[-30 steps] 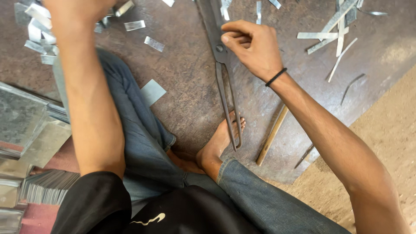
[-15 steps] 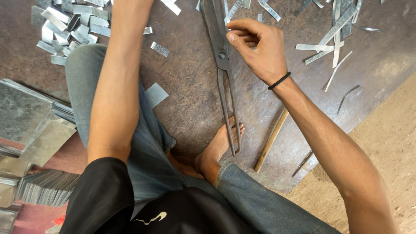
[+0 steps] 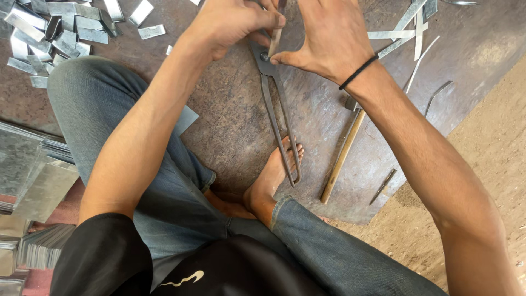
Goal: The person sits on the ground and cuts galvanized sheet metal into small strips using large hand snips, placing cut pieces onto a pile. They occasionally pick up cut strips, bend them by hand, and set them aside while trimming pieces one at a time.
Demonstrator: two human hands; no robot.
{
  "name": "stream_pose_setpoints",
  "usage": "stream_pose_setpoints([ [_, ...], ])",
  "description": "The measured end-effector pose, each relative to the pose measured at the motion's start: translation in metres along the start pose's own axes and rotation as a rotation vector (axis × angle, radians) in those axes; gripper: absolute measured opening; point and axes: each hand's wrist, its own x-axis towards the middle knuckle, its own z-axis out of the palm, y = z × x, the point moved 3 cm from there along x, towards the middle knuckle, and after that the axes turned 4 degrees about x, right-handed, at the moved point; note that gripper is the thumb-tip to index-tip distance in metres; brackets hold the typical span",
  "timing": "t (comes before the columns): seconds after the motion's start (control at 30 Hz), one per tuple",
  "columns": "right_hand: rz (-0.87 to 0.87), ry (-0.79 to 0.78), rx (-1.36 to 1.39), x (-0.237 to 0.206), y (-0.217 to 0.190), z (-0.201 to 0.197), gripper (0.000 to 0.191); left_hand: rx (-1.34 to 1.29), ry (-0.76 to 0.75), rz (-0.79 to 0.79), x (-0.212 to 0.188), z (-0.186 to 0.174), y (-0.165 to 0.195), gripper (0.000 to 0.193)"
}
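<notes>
A person sits on the floor, seen from above by a camera on their own head, legs in blue jeans folded under them. Beneath them lies a large dark metal sheet (image 3: 241, 126), worn and scratched, with bare sandy ground at the right edge.

Long tin snips (image 3: 280, 123) lie on the sheet, pointing away from the body. The loop ends of the handles rest at the bare foot (image 3: 274, 178), which seems to pin one handle down. The blades and pivot sit near the top of the view, between the two hands.

The left hand (image 3: 233, 24) and the right hand (image 3: 329, 35) meet just above the pivot. Together they pinch a narrow metal strip (image 3: 275, 39) held upright at the blades. The left fingers are curled closed on the strip; the right thumb and forefinger touch it near the pivot, the other right fingers spread loosely. A black band circles the right wrist.

To do this step well, the strip probably needs seating deep in the blades, close to the pivot, square to the cut, with fingertips kept off the cutting edge.

A wooden-handled hammer (image 3: 342, 156) lies just right of the snips. Small cut metal pieces (image 3: 55, 35) are heaped at upper left, long offcut strips (image 3: 402, 30) at upper right, and stacked shiny sheets (image 3: 33, 175) at far left.
</notes>
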Motion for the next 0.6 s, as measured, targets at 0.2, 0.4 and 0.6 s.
stream_pose_setpoints([
  [0.2, -0.031, 0.089, -0.029, -0.004, -0.008, -0.005, 0.078, 0.082, 0.12, -0.112, 0.003, 0.0, -0.007, 0.016],
  [0.4, 0.046, 0.23, 0.14, -0.007, 0.009, -0.009, 0.049, -0.046, 0.104, 0.056, 0.002, -0.002, -0.01, 0.018],
  [0.6, 0.357, 0.269, 0.877, -0.014, 0.019, 0.02, 0.023, -0.014, -0.025, 0.027, 0.003, 0.004, -0.003, 0.019],
])
